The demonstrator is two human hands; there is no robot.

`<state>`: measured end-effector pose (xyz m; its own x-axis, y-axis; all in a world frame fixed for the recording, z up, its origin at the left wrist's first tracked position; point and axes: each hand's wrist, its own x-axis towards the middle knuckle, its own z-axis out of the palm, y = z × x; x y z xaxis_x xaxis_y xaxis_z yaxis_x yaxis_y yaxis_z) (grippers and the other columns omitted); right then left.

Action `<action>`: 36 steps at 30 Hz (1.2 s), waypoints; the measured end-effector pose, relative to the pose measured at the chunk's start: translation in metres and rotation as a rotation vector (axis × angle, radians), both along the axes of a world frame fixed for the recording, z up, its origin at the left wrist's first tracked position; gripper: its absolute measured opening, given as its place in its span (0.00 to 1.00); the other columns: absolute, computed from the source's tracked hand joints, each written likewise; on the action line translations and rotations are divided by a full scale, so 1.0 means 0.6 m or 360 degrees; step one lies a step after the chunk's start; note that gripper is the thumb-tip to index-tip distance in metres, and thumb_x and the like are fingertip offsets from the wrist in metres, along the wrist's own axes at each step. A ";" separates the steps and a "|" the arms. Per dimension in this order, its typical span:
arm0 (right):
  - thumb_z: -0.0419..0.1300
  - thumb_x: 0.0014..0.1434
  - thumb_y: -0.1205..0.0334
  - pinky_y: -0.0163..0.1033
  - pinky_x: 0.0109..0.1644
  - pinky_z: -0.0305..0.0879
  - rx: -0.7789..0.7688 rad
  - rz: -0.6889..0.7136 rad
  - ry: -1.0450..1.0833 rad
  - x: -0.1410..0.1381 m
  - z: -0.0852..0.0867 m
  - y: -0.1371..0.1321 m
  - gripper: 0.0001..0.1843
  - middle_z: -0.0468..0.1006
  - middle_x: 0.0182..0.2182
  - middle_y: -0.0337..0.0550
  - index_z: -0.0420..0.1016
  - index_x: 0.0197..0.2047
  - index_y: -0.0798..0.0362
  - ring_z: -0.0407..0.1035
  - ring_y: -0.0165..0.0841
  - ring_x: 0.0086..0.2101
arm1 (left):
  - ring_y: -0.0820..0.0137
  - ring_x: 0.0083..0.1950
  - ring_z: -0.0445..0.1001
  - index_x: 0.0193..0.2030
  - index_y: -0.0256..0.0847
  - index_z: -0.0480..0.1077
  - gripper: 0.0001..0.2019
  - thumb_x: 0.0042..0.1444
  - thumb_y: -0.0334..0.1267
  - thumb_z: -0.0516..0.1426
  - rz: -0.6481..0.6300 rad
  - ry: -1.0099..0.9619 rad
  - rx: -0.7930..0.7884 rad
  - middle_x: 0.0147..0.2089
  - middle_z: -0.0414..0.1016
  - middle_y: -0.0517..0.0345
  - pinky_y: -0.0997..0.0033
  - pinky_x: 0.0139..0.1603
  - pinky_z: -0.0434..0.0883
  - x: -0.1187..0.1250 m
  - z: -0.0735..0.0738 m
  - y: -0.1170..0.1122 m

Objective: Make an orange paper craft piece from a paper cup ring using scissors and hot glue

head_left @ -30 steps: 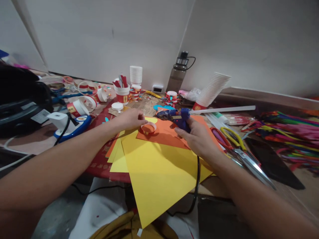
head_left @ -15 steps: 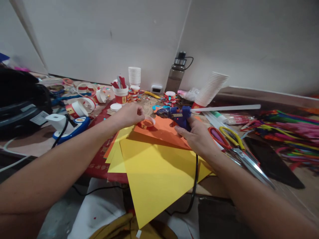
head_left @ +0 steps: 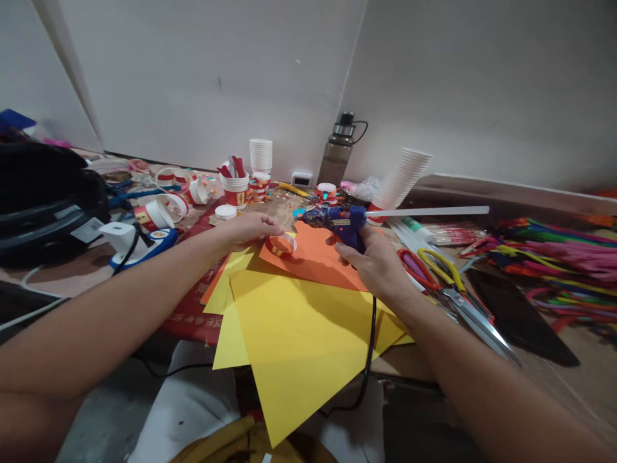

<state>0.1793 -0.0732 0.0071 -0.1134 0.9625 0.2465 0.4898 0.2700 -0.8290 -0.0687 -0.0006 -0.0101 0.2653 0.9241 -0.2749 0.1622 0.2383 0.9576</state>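
Note:
My right hand (head_left: 378, 260) is wrapped round the handle of a blue glue gun (head_left: 349, 225), a long white glue stick (head_left: 429, 211) poking out of its back. The nozzle points left, just above the edge of an orange sheet (head_left: 318, 260). My left hand (head_left: 253, 230) has its fingers pinched at the rim of a cut red-and-white paper cup ring (head_left: 281, 245); the fingertips are partly hidden. This ring is tilted over the orange sheet, apart from the nozzle. Yellow sheets (head_left: 299, 341) lie under the orange one and overhang the table edge.
Scissors (head_left: 453, 289) and a dark flat object (head_left: 520, 315) lie right, near colourful pipe cleaners (head_left: 563, 257). Behind stand stacked white cups (head_left: 402, 183), a bottle (head_left: 336, 151) and a red cup of tools (head_left: 234, 190). A power strip (head_left: 144, 241) sits left. The glue gun's black cord (head_left: 371, 347) hangs down in front.
The paper cup ring has tipped, its patterned side now facing me more. My left fingers have straightened along its rim. The glue gun stays nearly in place while the view shifts slightly.

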 end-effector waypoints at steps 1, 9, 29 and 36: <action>0.60 0.54 0.57 0.36 0.30 0.63 -0.0001 0.0007 0.0026 0.000 0.001 -0.001 0.18 0.79 0.37 0.43 0.71 0.48 0.54 0.65 0.28 0.25 | 0.78 0.26 0.72 0.28 0.36 0.71 0.05 0.48 0.30 0.64 -0.0019 -0.0039 -0.0033 0.26 0.74 0.60 0.79 0.29 0.68 0.001 -0.001 0.001; 0.60 0.54 0.58 0.36 0.30 0.64 0.0039 0.0049 0.0101 0.003 -0.002 -0.001 0.18 0.79 0.35 0.42 0.70 0.49 0.53 0.67 0.29 0.26 | 0.69 0.35 0.78 0.33 0.36 0.79 0.08 0.43 0.35 0.68 -0.0280 -0.0086 -0.0295 0.38 0.81 0.49 0.74 0.33 0.73 0.014 0.018 -0.004; 0.61 0.50 0.60 0.32 0.26 0.60 0.0091 -0.0297 0.0629 0.084 0.029 0.020 0.09 0.70 0.22 0.32 0.66 0.35 0.51 0.62 0.25 0.21 | 0.70 0.39 0.77 0.33 0.37 0.78 0.05 0.49 0.35 0.64 0.0123 -0.0307 -0.0133 0.38 0.82 0.56 0.74 0.37 0.77 -0.033 0.070 -0.033; 0.61 0.49 0.69 0.30 0.22 0.60 -0.0250 -0.0793 0.0772 0.160 0.026 0.037 0.07 0.70 0.20 0.33 0.66 0.31 0.53 0.60 0.23 0.18 | 0.70 0.41 0.78 0.43 0.39 0.76 0.11 0.51 0.32 0.62 0.0255 -0.0368 0.0149 0.38 0.82 0.58 0.73 0.42 0.76 -0.055 0.090 -0.032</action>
<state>0.2754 -0.0508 0.0228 0.4366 0.8996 0.0117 0.0902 -0.0308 -0.9955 -0.1017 -0.0198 0.0438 0.1596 0.9778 -0.1356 -0.0956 0.1521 0.9837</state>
